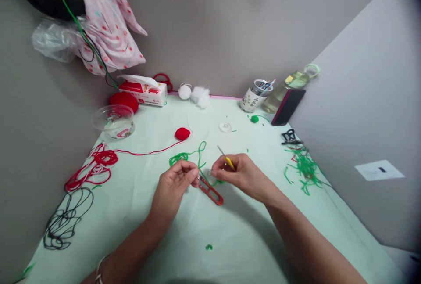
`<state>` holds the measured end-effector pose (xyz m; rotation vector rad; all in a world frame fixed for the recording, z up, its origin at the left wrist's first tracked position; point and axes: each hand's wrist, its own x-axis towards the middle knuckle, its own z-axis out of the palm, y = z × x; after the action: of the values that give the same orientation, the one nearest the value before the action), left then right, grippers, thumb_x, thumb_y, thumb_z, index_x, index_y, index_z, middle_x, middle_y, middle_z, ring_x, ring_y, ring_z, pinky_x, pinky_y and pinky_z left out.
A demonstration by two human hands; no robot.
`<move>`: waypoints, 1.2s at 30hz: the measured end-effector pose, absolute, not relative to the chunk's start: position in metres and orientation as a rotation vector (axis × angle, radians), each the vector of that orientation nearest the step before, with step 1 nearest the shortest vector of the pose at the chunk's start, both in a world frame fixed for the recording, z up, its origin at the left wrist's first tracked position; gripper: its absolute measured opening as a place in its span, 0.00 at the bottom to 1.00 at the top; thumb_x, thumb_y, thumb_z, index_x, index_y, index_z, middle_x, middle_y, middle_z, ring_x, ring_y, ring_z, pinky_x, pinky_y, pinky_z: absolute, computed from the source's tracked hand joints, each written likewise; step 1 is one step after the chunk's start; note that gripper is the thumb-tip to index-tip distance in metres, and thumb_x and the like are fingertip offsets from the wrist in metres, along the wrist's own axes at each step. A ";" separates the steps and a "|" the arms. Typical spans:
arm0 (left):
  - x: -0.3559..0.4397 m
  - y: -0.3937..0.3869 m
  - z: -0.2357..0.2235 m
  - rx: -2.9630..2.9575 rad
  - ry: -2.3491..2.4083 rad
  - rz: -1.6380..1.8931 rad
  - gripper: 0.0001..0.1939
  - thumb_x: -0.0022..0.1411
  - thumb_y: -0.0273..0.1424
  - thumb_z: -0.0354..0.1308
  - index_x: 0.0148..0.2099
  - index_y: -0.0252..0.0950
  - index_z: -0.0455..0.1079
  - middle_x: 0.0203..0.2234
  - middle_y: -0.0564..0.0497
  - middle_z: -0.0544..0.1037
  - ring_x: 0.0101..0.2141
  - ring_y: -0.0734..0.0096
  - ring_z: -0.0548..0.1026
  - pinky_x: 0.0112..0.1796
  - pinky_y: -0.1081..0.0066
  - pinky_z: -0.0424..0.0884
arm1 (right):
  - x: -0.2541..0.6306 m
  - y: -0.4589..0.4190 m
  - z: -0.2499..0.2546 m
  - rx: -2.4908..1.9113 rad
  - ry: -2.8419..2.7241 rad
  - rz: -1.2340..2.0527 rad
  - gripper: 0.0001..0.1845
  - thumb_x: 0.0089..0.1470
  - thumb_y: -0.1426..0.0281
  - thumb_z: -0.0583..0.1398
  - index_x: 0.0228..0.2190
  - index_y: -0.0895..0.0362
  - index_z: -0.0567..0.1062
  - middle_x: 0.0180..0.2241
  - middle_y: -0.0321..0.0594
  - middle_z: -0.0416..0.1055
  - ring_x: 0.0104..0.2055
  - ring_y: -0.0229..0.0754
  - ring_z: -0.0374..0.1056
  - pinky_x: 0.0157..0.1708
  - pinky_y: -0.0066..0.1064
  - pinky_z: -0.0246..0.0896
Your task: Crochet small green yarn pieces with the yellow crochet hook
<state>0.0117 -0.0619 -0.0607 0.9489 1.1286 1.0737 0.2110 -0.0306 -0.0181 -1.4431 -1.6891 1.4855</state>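
My left hand (174,187) is closed in a pinch, with green yarn (199,156) at its fingertips. That yarn runs back to a loose green coil just behind the hand. In my right hand (240,172) sits a crochet hook (228,161) with a yellow grip, its thin metal shaft pointing up and left. The right thumb and forefinger are pressed together a short way from the left fingertips; whether they also pinch yarn is unclear. Below the hands on the table lies an orange-red cutter (212,192), its upper end near the left fingers.
A red ball (182,134) trails yarn to a red tangle (105,157). Black cord (66,222) lies at left, green scraps (305,165) at right. Behind stand a tissue box (151,93), plastic tub (120,124), pen holder (253,97), bottle (279,93) and phone (289,106).
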 end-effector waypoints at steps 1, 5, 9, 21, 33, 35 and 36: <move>0.013 -0.062 -0.060 0.967 1.129 1.065 0.09 0.62 0.38 0.65 0.36 0.37 0.75 0.25 0.55 0.76 0.29 0.70 0.75 0.36 0.70 0.71 | 0.209 -0.038 -0.019 -1.449 -1.710 1.478 0.07 0.54 0.66 0.64 0.28 0.56 0.78 0.23 0.32 0.70 0.26 0.35 0.59 0.28 0.29 0.53; 0.020 -0.066 -0.062 1.041 1.112 1.018 0.08 0.61 0.36 0.66 0.35 0.37 0.78 0.28 0.52 0.80 0.32 0.67 0.78 0.38 0.68 0.75 | 0.201 -0.057 -0.020 -1.591 -1.840 1.239 0.08 0.56 0.69 0.61 0.25 0.54 0.75 0.22 0.33 0.70 0.25 0.36 0.58 0.27 0.30 0.51; 0.022 -0.070 -0.065 1.013 1.112 1.002 0.06 0.58 0.34 0.67 0.34 0.37 0.78 0.30 0.51 0.83 0.34 0.65 0.81 0.40 0.67 0.77 | 0.194 -0.065 -0.027 -1.625 -1.868 1.068 0.08 0.55 0.72 0.61 0.24 0.53 0.72 0.22 0.34 0.70 0.26 0.38 0.60 0.28 0.31 0.52; 0.015 -0.065 -0.073 0.922 1.127 0.974 0.05 0.58 0.33 0.68 0.33 0.37 0.79 0.27 0.53 0.82 0.30 0.70 0.80 0.37 0.70 0.77 | 0.200 -0.065 -0.031 -1.509 -1.437 1.231 0.12 0.53 0.60 0.68 0.37 0.53 0.80 0.25 0.32 0.69 0.23 0.35 0.54 0.24 0.30 0.49; 0.018 -0.068 -0.076 0.664 1.039 1.007 0.11 0.57 0.35 0.72 0.40 0.36 0.77 0.30 0.55 0.80 0.31 0.72 0.81 0.39 0.71 0.79 | 0.191 -0.069 -0.046 -1.385 -1.456 1.137 0.08 0.57 0.66 0.67 0.27 0.55 0.81 0.25 0.34 0.70 0.26 0.35 0.59 0.27 0.30 0.53; 0.018 -0.068 -0.075 0.632 1.047 1.032 0.12 0.57 0.35 0.73 0.40 0.36 0.77 0.30 0.55 0.80 0.31 0.72 0.81 0.40 0.71 0.78 | 0.190 -0.070 -0.048 -1.367 -1.480 1.195 0.08 0.58 0.65 0.67 0.29 0.55 0.82 0.26 0.34 0.70 0.27 0.35 0.60 0.28 0.30 0.54; 0.017 -0.068 -0.075 0.615 1.051 1.044 0.12 0.57 0.35 0.73 0.40 0.36 0.77 0.30 0.55 0.80 0.31 0.73 0.81 0.40 0.71 0.78 | 0.189 -0.070 -0.049 -1.364 -1.488 1.223 0.08 0.59 0.65 0.66 0.30 0.56 0.82 0.26 0.35 0.70 0.27 0.35 0.61 0.28 0.30 0.54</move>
<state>0.0174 -0.0678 -0.0747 0.6150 1.0515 1.0445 0.1892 -0.0703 -0.0487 -1.3643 -1.4876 1.2234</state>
